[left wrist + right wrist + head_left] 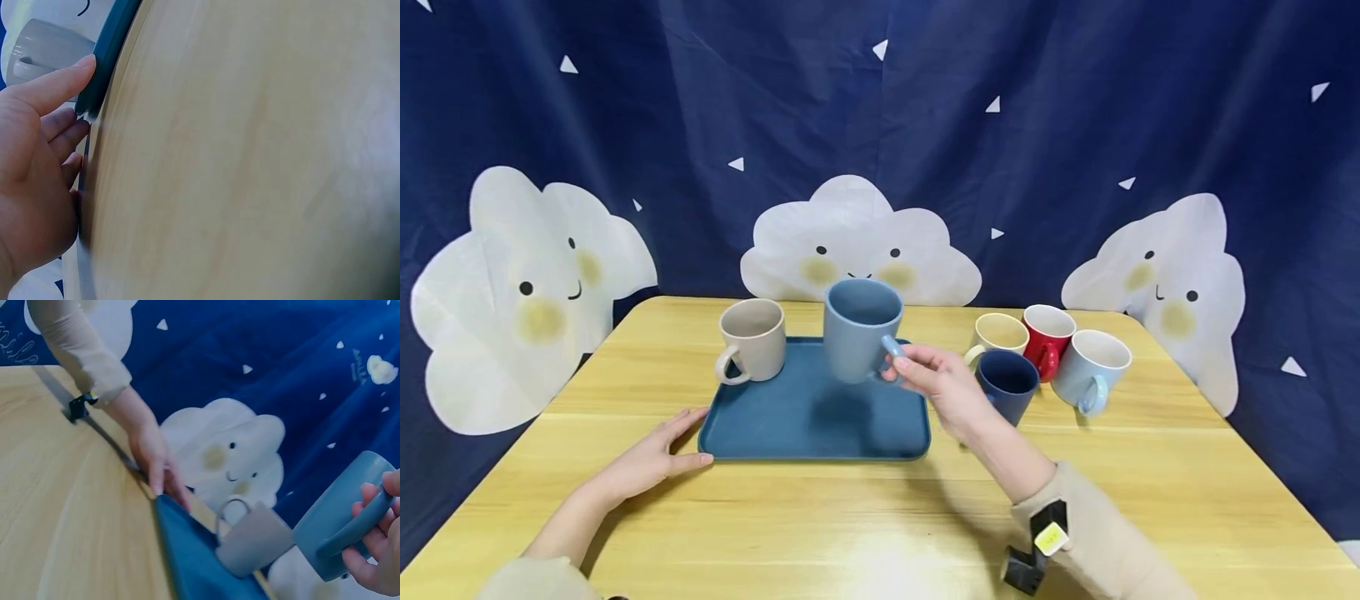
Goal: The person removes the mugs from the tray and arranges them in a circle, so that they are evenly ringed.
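Observation:
My right hand [943, 383] grips the handle of a grey-blue mug [853, 333], held upright above the blue tray [820, 442]. In the right wrist view, fingers curl through the handle of this mug [344, 512]. At the tray's left front corner is my left hand [651, 458], thumb and fingers spread and nearly straight. The left wrist view has its thumb [78, 72] at the rim of the tray [106, 62]. A beige-grey mug [760, 346] stands at the tray's back left, its handle turned toward the front left.
Right of the tray, several mugs stand close together: a cream one [1000, 332], a navy one [1009, 383], a red one [1047, 333] and a light blue one [1086, 371]. The wooden table [820, 533] ends at a dark blue curtain [812, 100] with cloud faces.

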Motion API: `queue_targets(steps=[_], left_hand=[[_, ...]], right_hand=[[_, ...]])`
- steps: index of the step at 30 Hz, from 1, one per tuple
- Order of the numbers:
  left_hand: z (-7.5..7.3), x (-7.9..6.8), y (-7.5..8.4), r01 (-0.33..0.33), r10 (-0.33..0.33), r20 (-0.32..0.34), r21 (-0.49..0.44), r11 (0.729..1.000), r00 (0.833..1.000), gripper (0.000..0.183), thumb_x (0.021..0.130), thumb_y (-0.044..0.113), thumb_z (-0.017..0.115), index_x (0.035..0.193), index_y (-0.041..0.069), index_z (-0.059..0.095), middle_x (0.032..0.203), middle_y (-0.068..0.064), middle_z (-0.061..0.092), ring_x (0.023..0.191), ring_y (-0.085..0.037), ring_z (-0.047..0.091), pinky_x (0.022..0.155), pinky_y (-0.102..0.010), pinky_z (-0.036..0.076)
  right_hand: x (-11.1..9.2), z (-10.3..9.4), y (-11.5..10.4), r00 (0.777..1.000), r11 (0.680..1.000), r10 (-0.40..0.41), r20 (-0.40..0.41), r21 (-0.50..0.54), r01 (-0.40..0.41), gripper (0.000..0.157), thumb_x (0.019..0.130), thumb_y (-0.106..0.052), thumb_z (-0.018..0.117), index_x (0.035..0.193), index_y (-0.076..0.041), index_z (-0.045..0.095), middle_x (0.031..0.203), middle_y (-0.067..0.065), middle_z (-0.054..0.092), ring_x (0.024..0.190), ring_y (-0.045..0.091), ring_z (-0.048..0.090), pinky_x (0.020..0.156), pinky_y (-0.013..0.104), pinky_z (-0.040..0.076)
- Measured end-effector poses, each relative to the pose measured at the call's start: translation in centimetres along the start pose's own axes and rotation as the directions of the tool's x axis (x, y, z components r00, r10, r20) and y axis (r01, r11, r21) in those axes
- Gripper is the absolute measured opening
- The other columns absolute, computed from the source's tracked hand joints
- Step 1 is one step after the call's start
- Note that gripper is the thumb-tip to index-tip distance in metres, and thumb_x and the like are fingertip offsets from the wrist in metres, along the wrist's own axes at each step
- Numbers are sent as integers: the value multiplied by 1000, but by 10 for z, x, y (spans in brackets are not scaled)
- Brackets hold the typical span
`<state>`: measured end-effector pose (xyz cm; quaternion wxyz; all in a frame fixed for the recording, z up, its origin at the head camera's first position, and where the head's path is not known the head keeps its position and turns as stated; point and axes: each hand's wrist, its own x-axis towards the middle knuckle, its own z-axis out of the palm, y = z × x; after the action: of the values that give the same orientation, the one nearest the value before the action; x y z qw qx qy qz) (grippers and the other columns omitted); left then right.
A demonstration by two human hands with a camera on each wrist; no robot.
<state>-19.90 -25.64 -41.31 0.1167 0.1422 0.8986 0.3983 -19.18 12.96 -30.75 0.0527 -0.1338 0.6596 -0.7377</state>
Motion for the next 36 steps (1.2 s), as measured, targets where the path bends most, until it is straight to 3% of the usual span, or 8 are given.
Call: queue_targets(steps=[7, 14, 17, 21, 26, 36], left_hand=[[0, -1, 0, -3, 3, -3, 14, 1000, 1000, 80, 85, 32, 66, 144, -2, 26, 144, -38, 8, 129, -58, 3, 92, -74, 10], [0, 0, 1, -2, 2, -1, 14, 1000, 1000, 80, 85, 32, 66, 145, -1, 25, 145, -38, 8, 129, -58, 5, 91, -74, 11], [-1, 0, 2, 0, 0, 5, 8, 1000, 1000, 80, 85, 31, 66, 145, 0, 24, 145, -38, 7, 129, -58, 5, 91, -74, 11], [0, 0, 1, 1, -1, 11, -2, 1000, 1000, 80, 85, 30, 66, 145, -1, 23, 145, -38, 7, 129, -58, 4, 90, -74, 11], [0, -2, 1, 6, -6, 17, 3, 1000, 1000, 80, 85, 32, 66, 145, -1, 24, 145, -38, 7, 129, -58, 4, 91, -74, 11], [-1, -1, 0, 7, -7, 14, 3, 1000, 1000, 81, 85, 34, 65, 146, 0, 23, 145, -38, 7, 129, -58, 3, 90, -75, 10]], right_hand=[[-25, -36, -32, 998, 998, -64, -12, 9, 65, 24, 92, 0, 51, 87, -15, 68, 78, -3, 67, 83, 10, 62, 82, 23, 47], [-54, -78, -52, 976, 971, -217, 21, 106, 214, 22, 94, 2, 49, 93, -7, 70, 82, 0, 68, 86, 10, 63, 83, 22, 48], [-66, -97, -56, 970, 962, -243, 9, 128, 239, 24, 94, 4, 47, 94, -3, 69, 84, 3, 68, 84, 11, 64, 81, 22, 50], [-82, -122, -56, 960, 955, -281, -11, 95, 280, 28, 95, 8, 41, 95, 1, 68, 88, 6, 68, 88, 14, 65, 82, 24, 50], [-101, -152, -48, 948, 937, -319, -21, 142, 318, 33, 95, 13, 34, 102, 7, 66, 92, 11, 68, 93, 17, 65, 84, 25, 48], [-138, -201, -35, 957, 947, -284, -65, 134, 291, 38, 94, 17, 28, 102, 9, 64, 94, 13, 68, 97, 20, 65, 85, 24, 47]])
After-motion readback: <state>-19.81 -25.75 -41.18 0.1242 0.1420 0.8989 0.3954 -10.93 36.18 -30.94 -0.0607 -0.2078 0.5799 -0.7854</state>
